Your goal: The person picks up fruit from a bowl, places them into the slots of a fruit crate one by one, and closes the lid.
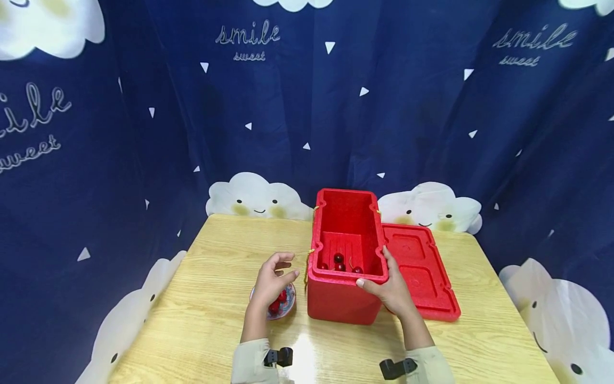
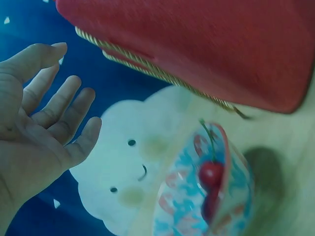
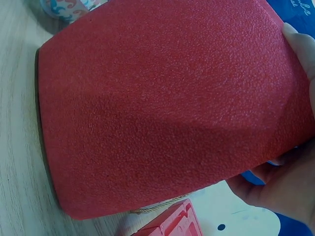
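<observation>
A red foam box (image 1: pixel 342 298) stands without its lid on the wooden table, several dark cherries (image 1: pixel 339 258) on its floor. My right hand (image 1: pixel 395 288) grips the near right corner, thumb over the front rim and fingers along the right side; the right wrist view shows the box wall (image 3: pixel 162 108) close up. To the left of the box, my left hand (image 1: pixel 272 278) is raised with loosely bent fingers and nothing in it. It hovers above a patterned bowl (image 2: pixel 177 211) holding red cherries (image 2: pixel 211 173). A gold cord handle (image 1: pixel 306 271) hangs on the box's left side.
The red lid (image 1: pixel 424 282) lies on the table (image 1: pixel 206 309) to the right of the box, against its side. A dark blue curtain (image 1: pixel 268 106) with white clouds surrounds the table at the back and sides.
</observation>
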The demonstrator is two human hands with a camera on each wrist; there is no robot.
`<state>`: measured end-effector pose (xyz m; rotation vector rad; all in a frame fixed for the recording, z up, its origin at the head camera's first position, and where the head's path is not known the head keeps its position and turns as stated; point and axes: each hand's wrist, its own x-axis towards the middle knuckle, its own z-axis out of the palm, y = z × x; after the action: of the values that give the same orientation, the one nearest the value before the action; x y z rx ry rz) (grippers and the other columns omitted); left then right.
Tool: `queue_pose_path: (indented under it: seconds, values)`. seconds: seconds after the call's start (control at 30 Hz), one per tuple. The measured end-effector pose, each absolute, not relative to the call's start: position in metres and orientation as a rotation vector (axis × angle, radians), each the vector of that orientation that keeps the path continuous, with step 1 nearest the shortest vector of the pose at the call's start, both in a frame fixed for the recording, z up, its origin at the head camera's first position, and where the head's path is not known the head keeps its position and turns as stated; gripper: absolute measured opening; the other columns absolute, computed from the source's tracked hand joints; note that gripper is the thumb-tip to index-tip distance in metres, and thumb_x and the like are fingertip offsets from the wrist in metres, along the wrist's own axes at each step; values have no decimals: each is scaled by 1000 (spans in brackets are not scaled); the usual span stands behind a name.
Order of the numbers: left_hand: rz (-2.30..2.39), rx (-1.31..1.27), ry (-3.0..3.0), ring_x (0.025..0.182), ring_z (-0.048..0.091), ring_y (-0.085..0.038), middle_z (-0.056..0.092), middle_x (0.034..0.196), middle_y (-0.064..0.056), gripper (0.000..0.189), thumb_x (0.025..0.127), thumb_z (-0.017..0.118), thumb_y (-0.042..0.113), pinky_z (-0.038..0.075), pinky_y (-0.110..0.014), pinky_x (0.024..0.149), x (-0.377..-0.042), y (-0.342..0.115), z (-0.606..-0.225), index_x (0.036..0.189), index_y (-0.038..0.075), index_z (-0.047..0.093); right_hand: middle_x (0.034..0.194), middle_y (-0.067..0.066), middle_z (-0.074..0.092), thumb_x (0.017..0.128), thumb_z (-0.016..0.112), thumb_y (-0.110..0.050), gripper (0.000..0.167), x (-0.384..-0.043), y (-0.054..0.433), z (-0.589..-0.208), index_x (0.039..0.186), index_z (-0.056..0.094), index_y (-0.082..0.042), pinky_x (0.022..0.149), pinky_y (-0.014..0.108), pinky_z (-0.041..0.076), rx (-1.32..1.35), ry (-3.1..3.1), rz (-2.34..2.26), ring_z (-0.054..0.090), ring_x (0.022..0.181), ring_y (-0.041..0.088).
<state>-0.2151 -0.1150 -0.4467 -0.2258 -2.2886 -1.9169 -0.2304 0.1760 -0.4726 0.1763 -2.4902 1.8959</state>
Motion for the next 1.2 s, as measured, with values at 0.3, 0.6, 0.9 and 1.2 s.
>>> queue_pose_path:
  seconds: [0.3, 0.6, 0.9, 1.2]
  values:
    - [-1956, -84, -2321, 105, 50, -40, 58, 112, -14, 37, 76, 69, -4, 40, -51, 88, -214, -135, -498, 111, -1, 59, 142, 13, 31, 69, 82, -25, 109, -230, 177, -473, 149, 9, -19, 81, 43, 49, 173, -2494, 1895, 36, 123, 34]
    - [-1965, -11, -2350, 103, 52, -37, 56, 112, -21, 37, 76, 70, -2, 42, -46, 86, -219, -144, -534, 112, 0, 59, 141, 13, 32, 69, 82, -23, 106, -232, 177, -476, 149, 11, -19, 81, 43, 49, 195, -2465, 1901, 38, 121, 34]
    - [-1983, 64, -2392, 104, 52, -38, 55, 113, -21, 41, 74, 71, -3, 45, -43, 84, -221, -147, -550, 114, -3, 57, 143, 17, 29, 69, 82, -20, 108, -228, 174, -462, 149, 9, -15, 82, 44, 49, 179, -2478, 1947, 36, 123, 37]
    - [-1962, 82, -2417, 103, 53, -41, 56, 114, -19, 42, 73, 73, -4, 48, -41, 82, -224, -149, -561, 112, -4, 58, 143, 21, 28, 70, 80, -15, 106, -217, 167, -443, 148, 9, -9, 82, 44, 49, 175, -2499, 1937, 35, 123, 39]
